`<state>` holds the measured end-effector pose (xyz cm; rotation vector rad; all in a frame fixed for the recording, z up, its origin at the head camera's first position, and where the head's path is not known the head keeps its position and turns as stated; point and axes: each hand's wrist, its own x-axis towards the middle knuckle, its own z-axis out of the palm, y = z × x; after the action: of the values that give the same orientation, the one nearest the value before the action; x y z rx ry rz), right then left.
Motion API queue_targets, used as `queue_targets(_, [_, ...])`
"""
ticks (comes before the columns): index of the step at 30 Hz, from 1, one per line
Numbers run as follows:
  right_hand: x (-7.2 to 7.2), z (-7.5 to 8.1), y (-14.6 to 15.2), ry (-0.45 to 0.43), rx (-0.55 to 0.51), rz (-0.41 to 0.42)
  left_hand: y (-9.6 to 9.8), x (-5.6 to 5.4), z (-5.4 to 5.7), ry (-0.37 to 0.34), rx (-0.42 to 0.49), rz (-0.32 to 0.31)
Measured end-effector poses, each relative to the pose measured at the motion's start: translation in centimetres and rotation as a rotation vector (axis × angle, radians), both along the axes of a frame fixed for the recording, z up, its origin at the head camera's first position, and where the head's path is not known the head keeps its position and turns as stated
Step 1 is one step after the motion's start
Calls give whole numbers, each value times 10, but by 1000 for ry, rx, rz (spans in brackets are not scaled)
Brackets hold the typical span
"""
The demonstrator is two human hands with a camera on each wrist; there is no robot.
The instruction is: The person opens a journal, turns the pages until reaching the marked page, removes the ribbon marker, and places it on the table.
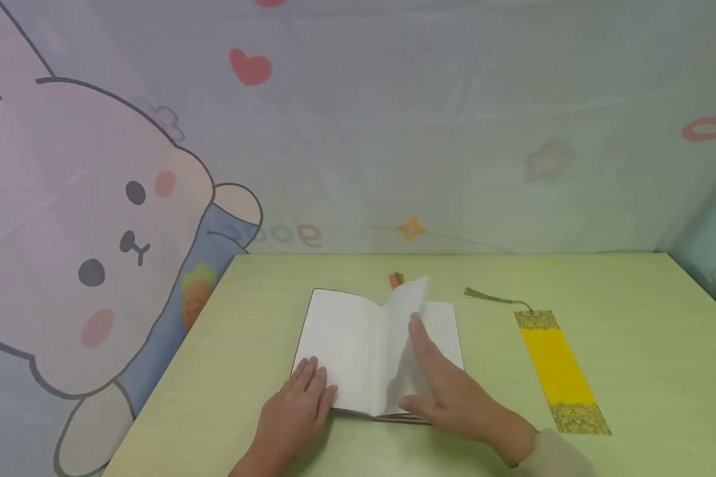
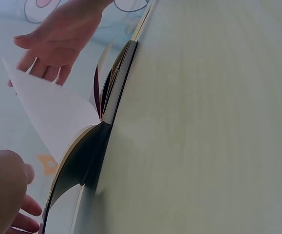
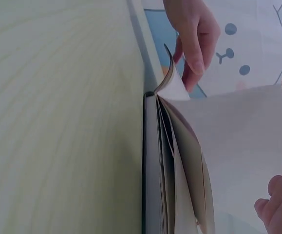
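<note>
An open notebook (image 1: 340, 351) with blank white pages lies on the table. My left hand (image 1: 295, 411) rests its straight fingers on the lower left page. One leaf (image 1: 407, 308) of the right half stands partly raised. Behind it, my right hand (image 1: 456, 397) has its fingers extended and thumb apart, with the fingertips at the leaf's right side. From the left wrist, the raised leaf (image 2: 48, 107) tilts beside the right palm. In the right wrist view, several page edges (image 3: 172, 161) fan apart at the notebook's bottom.
A yellow bookmark (image 1: 557, 368) with patterned ends lies right of the notebook, its green tassel (image 1: 489, 296) stretching leftward. A reddish tassel (image 1: 396, 280) pokes out past the notebook's top edge. A printed cloth (image 1: 346, 132) hangs behind the pale green table (image 1: 250, 318).
</note>
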<state>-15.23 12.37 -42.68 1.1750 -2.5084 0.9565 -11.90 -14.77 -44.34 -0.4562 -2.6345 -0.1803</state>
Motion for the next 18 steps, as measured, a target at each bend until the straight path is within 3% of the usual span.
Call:
queue_targets(7, [5, 3, -18, -51, -28, 7, -3, 2, 0, 15, 21, -1])
queue_targets(14, [5, 1, -28, 1, 17, 37, -8, 0, -3, 126, 31, -76])
queue_targets(18, [5, -2, -31, 41, 70, 50, -8, 0, -2, 146, 46, -90])
